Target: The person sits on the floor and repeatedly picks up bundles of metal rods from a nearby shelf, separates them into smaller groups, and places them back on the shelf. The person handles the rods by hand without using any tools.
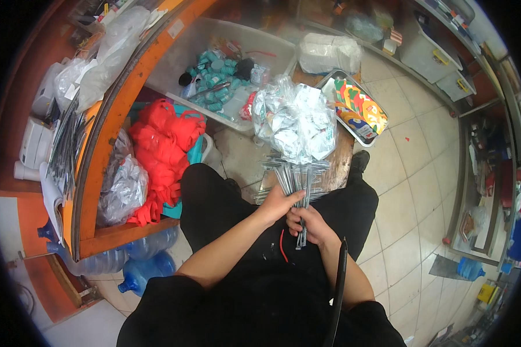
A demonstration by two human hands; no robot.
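Between my knees, my left hand [280, 204] and my right hand [310, 223] grip one bundle of thin grey metallic-looking strips [291, 180], the left hand higher up and the right around the lower ends. More loose strips [269, 162] lie crosswise on a low wooden board [343, 167] just beyond. On the board's far part rests a clear plastic bag of small silvery packets [301, 121]. A metal tray of colourful printed cards [360, 108] stands to its right, with a white wrapped bundle [330, 52] behind. A short red strip [283, 246] lies on my lap.
A translucent bin [271, 39] holds teal round pieces [212, 73]. At left, an orange-framed cabinet edge [126, 82] borders red fabric-like bundles [163, 152] and a crumpled plastic bag [123, 195]. Blue water bottles [147, 269] lie on the tiled floor. Shelving [456, 182] stands at right.
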